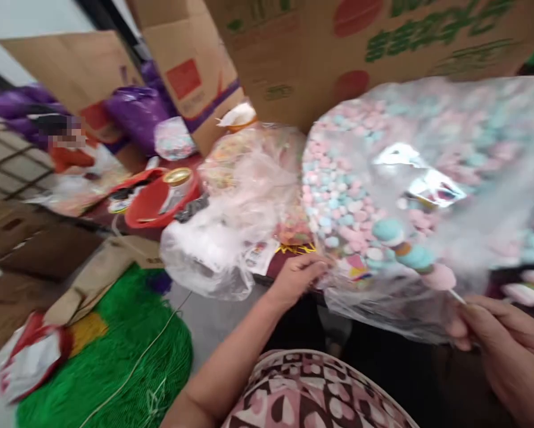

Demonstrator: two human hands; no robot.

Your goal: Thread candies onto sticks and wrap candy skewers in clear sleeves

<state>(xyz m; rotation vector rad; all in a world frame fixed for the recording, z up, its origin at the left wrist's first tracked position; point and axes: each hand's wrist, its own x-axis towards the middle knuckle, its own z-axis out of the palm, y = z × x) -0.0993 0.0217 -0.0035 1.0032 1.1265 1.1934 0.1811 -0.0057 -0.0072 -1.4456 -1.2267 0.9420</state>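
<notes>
My left hand (299, 276) is closed on the lower left edge of a big clear plastic bag (423, 196) full of small pink, blue and white marshmallow candies. My right hand (510, 348) pinches a thin white stick (456, 296) that carries a skewer of larger pink and teal marshmallows (410, 252), held in front of the bag. The picture is smeared by motion.
Another crumpled clear bag (231, 226) lies to the left. A red bowl (153, 205) holds a gold-lidded jar (176, 177). Cardboard boxes (320, 47) stand behind. Purple bags (135, 113), a green mesh heap (124, 351) and a red-white packet (30, 356) lie at left.
</notes>
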